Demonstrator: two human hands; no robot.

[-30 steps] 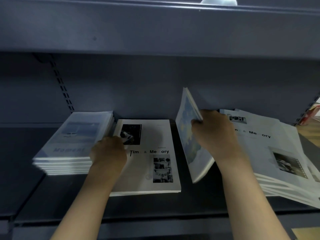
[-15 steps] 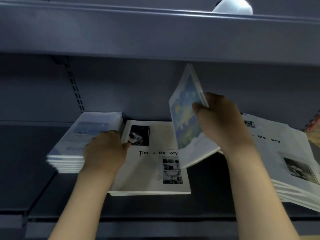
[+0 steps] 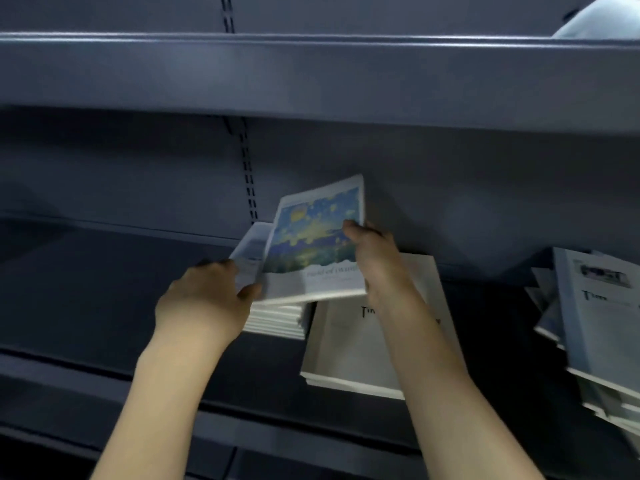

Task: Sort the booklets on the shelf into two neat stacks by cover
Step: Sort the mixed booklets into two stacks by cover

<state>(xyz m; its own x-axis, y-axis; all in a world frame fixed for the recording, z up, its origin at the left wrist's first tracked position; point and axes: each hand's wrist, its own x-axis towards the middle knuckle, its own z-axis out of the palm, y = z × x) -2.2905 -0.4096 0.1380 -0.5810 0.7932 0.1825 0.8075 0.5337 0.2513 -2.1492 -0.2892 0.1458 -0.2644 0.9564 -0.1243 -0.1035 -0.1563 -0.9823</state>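
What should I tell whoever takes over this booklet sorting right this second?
Right hand grips the painted-cover booklet, held tilted above the left stack.
Left hand holds the booklet's left side, fingers hidden behind it.
White-cover stack lies in the middle of the shelf.
Messy unsorted pile sits at the right.
Done: two stacks started.
Left: set this booklet down, sort the right pile, square both stacks.

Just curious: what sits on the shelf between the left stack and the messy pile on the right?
The head view shows a white black-lettered booklet stack, partly behind the right hand's forearm.
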